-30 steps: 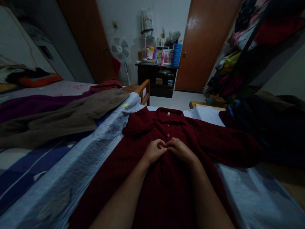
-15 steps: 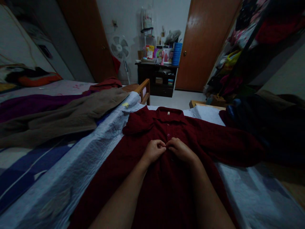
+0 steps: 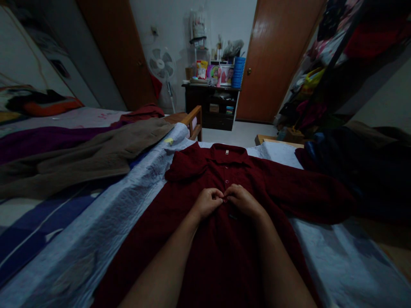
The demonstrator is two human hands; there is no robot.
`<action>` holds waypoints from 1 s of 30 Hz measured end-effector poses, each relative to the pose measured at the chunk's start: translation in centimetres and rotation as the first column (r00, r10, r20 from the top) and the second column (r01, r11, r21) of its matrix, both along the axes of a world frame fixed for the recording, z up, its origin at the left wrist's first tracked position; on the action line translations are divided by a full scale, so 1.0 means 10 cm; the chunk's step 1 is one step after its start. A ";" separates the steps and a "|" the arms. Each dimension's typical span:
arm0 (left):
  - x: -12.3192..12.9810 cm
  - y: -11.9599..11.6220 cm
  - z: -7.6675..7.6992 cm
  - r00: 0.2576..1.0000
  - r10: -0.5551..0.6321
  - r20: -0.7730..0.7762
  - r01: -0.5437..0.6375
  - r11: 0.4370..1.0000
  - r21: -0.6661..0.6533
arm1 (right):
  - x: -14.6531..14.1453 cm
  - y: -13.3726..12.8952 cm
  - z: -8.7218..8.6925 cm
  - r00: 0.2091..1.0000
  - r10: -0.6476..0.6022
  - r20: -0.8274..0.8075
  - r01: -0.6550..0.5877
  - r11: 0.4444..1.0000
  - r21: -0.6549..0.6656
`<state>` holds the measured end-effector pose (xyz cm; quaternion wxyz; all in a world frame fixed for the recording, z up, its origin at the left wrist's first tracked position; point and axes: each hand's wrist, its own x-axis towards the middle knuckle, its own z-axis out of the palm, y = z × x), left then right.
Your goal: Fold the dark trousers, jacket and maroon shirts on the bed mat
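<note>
A dark red button-up shirt point(image 3: 224, 252) lies spread face up, its collar point(image 3: 228, 152) away from me and a small pale label inside the neck. My left hand point(image 3: 208, 202) pinches the front placket from the left. From the right, my right hand point(image 3: 243, 200) grips the same spot, fingertips almost meeting the left ones. A small button point(image 3: 225, 200) shows between the fingertips. Two more buttons sit higher up the placket. One sleeve point(image 3: 308, 188) stretches out to the right; the left sleeve point(image 3: 184, 164) looks folded in.
Under the shirt is a pale blue bed cover point(image 3: 135, 205). Grey-brown clothing point(image 3: 86, 154) lies on the left, dark piled clothes point(image 3: 375, 167) on the right. A wooden bed post point(image 3: 195, 119), a fan point(image 3: 162, 64) and a dark cabinet point(image 3: 208, 109) stand beyond.
The fingers have shifted very slightly at the placket, and the button between them shows more clearly. The shirt lies as before.
</note>
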<state>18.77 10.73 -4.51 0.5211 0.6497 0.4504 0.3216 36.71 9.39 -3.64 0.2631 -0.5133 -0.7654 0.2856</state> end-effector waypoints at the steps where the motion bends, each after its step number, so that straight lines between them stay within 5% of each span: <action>1: 0.00 0.00 0.00 1.000 -0.008 0.010 0.008 1.000 -0.011 | 0.00 0.00 -0.01 1.000 -0.011 -0.024 0.011 1.000 0.004; 8: -0.01 0.00 -0.01 0.995 -0.027 0.098 0.032 0.999 -0.043 | 0.00 0.00 0.09 0.982 -0.190 -0.008 0.190 0.975 0.112; 16: -0.02 0.02 -0.03 0.981 -0.020 0.192 0.041 0.993 -0.110 | -0.07 -0.07 0.18 0.973 -0.218 -0.069 0.214 0.975 -0.066; 30: -0.04 -0.02 -0.02 0.983 -0.063 0.175 0.075 0.995 -0.064 | -0.09 -0.12 0.22 0.997 -0.015 -0.079 0.003 0.989 -0.148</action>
